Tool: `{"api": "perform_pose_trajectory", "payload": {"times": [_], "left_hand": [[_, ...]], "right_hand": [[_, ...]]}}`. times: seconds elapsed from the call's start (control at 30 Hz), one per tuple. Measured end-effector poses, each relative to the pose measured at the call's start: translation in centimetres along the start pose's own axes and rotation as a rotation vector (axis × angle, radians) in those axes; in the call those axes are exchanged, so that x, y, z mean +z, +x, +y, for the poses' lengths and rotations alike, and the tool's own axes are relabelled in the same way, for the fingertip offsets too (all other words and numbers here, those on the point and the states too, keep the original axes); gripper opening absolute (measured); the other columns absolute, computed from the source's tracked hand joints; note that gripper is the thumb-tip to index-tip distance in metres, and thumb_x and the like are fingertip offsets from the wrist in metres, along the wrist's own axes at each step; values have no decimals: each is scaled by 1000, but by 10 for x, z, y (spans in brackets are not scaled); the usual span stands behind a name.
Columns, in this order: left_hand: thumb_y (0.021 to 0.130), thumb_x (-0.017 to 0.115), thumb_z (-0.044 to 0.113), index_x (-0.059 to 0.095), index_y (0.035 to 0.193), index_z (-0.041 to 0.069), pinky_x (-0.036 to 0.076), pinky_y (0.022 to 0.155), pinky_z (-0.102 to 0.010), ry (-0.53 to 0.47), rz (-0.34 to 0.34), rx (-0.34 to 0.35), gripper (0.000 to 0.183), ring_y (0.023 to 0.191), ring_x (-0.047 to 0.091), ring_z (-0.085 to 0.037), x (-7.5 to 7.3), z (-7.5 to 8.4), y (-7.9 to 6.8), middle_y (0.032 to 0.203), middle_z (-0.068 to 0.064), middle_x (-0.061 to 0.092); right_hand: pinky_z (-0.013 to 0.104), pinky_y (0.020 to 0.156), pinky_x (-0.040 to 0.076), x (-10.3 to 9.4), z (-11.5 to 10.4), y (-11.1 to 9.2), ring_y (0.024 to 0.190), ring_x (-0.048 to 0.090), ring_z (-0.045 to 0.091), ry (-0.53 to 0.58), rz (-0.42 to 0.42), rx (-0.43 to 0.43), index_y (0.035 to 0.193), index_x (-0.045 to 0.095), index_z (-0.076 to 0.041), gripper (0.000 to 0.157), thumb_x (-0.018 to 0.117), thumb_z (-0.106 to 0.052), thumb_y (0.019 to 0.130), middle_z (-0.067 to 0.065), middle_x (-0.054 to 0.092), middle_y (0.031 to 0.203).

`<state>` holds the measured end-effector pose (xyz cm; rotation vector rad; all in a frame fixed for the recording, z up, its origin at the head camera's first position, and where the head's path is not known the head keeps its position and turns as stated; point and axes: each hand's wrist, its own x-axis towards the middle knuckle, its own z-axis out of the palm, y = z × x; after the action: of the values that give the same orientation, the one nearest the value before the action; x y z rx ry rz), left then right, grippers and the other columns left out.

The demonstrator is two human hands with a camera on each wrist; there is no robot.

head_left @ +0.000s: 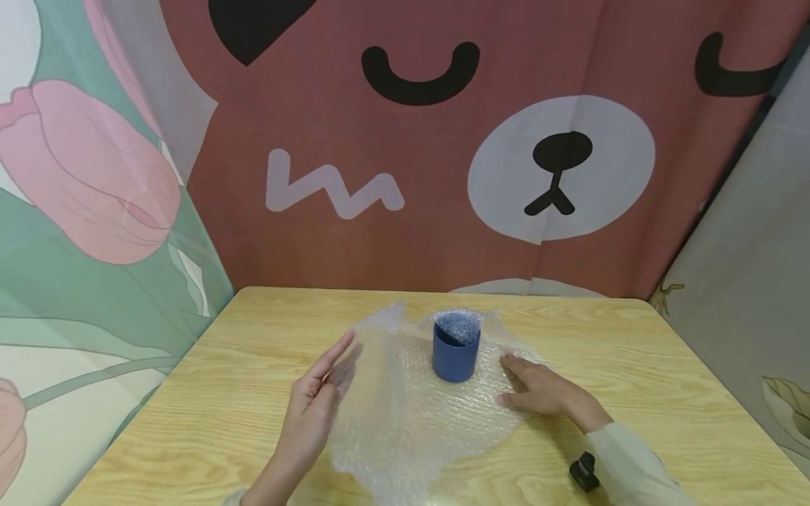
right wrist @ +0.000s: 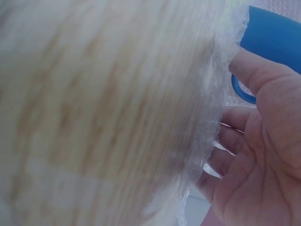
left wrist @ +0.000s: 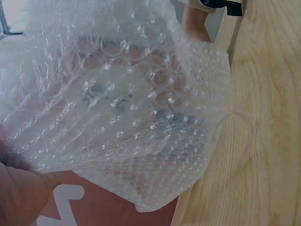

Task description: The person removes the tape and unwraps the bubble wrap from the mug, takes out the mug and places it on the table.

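Note:
A blue mug [head_left: 454, 355] stands upright on a crumpled sheet of bubble wrap [head_left: 436, 422], with bubble wrap tucked into its mouth. Part of the mug's handle [right wrist: 242, 94] shows behind the right thumb in the right wrist view. My left hand [head_left: 310, 404] pinches the raised left side of the sheet between thumb and fingers. That lifted film [left wrist: 122, 113] fills most of the left wrist view, the mug blurred behind it. To the right of the mug, my right hand [head_left: 544, 388] rests on the sheet's right edge with spread, relaxed fingers.
The sheet lies on a light wood-grain table [head_left: 664, 365]. A small black device [head_left: 585, 472] sits by the right sleeve. Behind the table hangs a brown curtain [head_left: 436, 246] printed with a bear face, with a floral cloth [head_left: 95, 295] at the left.

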<state>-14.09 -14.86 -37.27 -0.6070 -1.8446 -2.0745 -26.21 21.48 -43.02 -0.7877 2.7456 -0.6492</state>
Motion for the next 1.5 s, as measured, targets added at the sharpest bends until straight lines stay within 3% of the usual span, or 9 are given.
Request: {"api": "perform_pose_trajectory", "payload": {"times": [0.27, 0.43, 0.67, 0.97, 1.23, 1.5], "left_hand": [[91, 23, -19, 34, 149, 2, 36, 102, -32, -8, 55, -33, 62, 133, 41, -23, -7, 1, -3, 155, -13, 29], [91, 29, -18, 29, 151, 2, 38, 101, -30, 12, 157, -114, 63, 132, 42, -20, -13, 1, -5, 156, -8, 26], [93, 48, -14, 30, 152, 7, 42, 97, -24, 16, 307, -244, 65, 123, 51, -10, -22, -1, -8, 155, -2, 28], [84, 30, -25, 27, 150, -2, 40, 101, -31, -96, 259, -236, 70, 131, 43, -16, -27, -3, -13, 158, -7, 16], [78, 27, -24, 24, 151, 0, 41, 100, -31, -52, 233, -258, 77, 135, 38, -23, -33, -6, -15, 159, -6, 16], [75, 30, -25, 17, 155, 7, 42, 100, -30, -42, 224, -286, 87, 128, 45, -10, -41, -9, -19, 160, -9, 13]], "right_hand": [[60, 108, 22, 0, -1, 0, 137, 25, 47, 5, -8, -13, 144, 33, 11, 84, 64, -45, 91, 31, 27, 150], [60, 108, 24, 0, -2, 1, 136, 26, 47, 0, -12, -13, 144, 34, 12, 84, 65, -45, 90, 32, 28, 149], [60, 107, 24, 0, -2, 1, 136, 26, 48, -3, -11, -10, 144, 34, 12, 84, 66, -44, 90, 33, 29, 148], [60, 107, 24, -1, -2, -1, 136, 26, 48, 2, 2, -22, 143, 34, 13, 84, 66, -44, 90, 33, 28, 148], [60, 108, 24, -1, -3, -1, 136, 25, 49, 7, -2, -22, 143, 33, 13, 83, 66, -42, 90, 33, 27, 148], [60, 108, 24, -1, -3, -1, 136, 26, 48, 2, -2, -14, 143, 34, 13, 83, 67, -42, 90, 33, 28, 148]]}}
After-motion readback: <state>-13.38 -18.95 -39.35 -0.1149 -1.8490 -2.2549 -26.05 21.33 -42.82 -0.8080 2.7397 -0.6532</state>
